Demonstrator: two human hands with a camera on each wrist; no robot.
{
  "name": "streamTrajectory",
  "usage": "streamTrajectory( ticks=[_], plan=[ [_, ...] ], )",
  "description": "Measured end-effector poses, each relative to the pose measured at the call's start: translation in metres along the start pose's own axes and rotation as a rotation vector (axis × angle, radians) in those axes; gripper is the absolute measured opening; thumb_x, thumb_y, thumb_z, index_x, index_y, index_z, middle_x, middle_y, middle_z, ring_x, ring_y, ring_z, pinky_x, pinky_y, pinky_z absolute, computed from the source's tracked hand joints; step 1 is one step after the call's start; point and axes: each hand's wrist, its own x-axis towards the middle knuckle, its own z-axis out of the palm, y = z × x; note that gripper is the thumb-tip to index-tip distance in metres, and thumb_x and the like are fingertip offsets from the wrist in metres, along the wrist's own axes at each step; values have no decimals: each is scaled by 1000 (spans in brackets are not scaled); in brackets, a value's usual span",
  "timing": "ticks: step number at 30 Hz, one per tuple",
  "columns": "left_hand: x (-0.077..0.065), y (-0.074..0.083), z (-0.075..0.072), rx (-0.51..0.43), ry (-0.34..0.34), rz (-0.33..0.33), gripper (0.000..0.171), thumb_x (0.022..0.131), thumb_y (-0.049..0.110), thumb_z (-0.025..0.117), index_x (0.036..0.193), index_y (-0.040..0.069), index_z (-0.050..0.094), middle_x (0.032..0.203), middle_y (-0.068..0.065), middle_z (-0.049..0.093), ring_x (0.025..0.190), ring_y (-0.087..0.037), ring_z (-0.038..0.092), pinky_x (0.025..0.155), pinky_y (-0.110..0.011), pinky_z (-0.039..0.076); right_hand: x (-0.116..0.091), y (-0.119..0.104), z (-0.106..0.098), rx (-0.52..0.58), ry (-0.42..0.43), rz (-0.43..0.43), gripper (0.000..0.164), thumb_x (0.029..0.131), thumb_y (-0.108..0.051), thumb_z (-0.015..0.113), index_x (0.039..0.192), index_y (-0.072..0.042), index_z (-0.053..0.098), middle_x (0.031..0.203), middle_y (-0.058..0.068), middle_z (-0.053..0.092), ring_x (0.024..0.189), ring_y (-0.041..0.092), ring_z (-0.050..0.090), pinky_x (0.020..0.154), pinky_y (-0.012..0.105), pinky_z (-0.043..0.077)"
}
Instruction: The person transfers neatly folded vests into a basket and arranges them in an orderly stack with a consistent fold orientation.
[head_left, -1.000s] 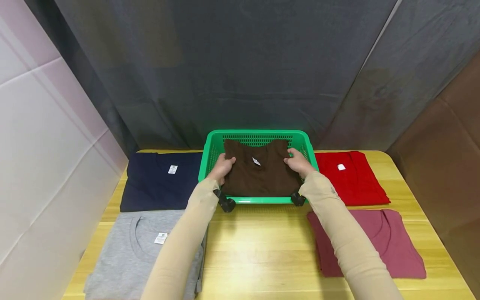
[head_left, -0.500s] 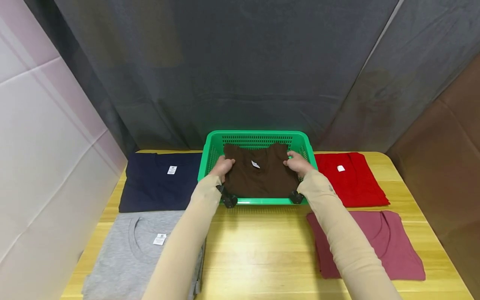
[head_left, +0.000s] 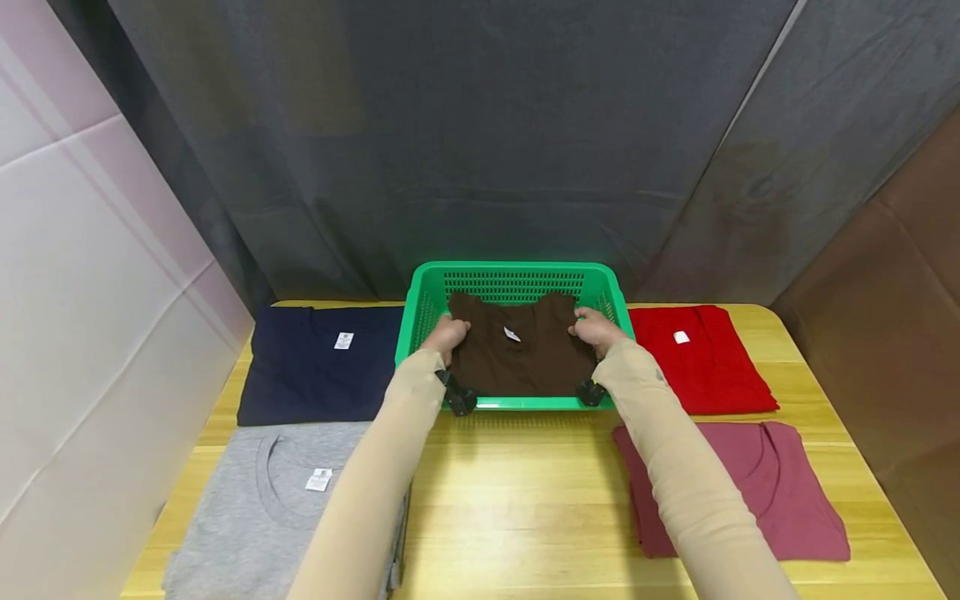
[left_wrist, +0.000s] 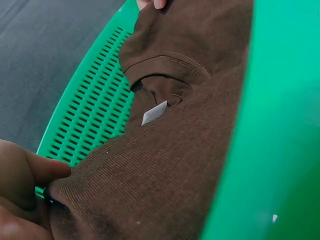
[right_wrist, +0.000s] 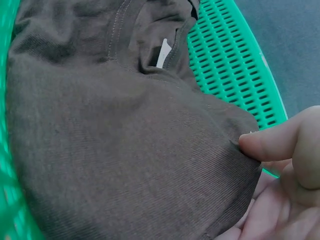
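Note:
A folded brown T-shirt (head_left: 525,362) lies within the green basket (head_left: 517,403), its neckline and white label facing up. My left hand (head_left: 447,335) pinches the shirt's left edge between thumb and fingers, just inside the basket wall. On the opposite edge my right hand (head_left: 597,330) grips the cloth, and the right wrist view shows the thumb (right_wrist: 270,144) on top with fingers beneath. In the left wrist view the collar (left_wrist: 165,75) sags open around its label. The shirt's underside and the basket floor are hidden.
Folded navy (head_left: 322,367) and grey (head_left: 277,508) T-shirts lie left of the basket. Red (head_left: 701,358) and dusty-pink (head_left: 772,492) ones lie to its right. The wooden table (head_left: 510,508) meets a dark grey curtain (head_left: 480,150) behind, with panels on both sides.
The brown T-shirt has sunk a little lower in the basket, showing more of the far wall. Both hands keep their hold and have come down slightly with it.

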Motion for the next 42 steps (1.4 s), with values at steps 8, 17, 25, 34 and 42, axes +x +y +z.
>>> streamTrajectory(
  ticks=[8,17,25,34,42],
  plan=[
    [108,-68,-15,62,71,-74,33,93,21,38,124,11,37,116,-12,43,98,-28,51,71,-42,48,70,46,-18,-55,4,7,46,90,-17,45,133,-17,30,120,9,41,80,26,49,66,42,44],
    [-25,12,9,151,39,-23,28,91,11,32,111,3,49,104,-12,50,87,-24,49,71,-39,41,200,124,-46,9,-8,31,46,87,-16,53,129,-23,37,126,4,39,111,27,42,77,40,46],
    [7,-5,2,239,73,-68,37,90,10,32,125,1,42,115,-16,46,94,-28,46,74,-41,41,217,135,-48,-61,-21,65,60,88,-25,51,142,-21,22,143,4,24,117,29,36,91,46,40],
    [43,-27,-5,268,59,-76,30,88,17,32,108,5,52,114,-14,46,90,-27,46,68,-39,40,217,131,-48,-172,-13,124,50,85,-37,55,129,-22,35,107,9,39,68,24,35,62,41,43],
    [57,-33,-5,335,64,-64,42,88,17,29,124,2,44,130,-15,40,106,-29,43,82,-41,41,123,72,-26,-220,-26,106,58,88,-35,50,137,-10,32,137,10,33,120,33,37,91,46,41]
  ],
)
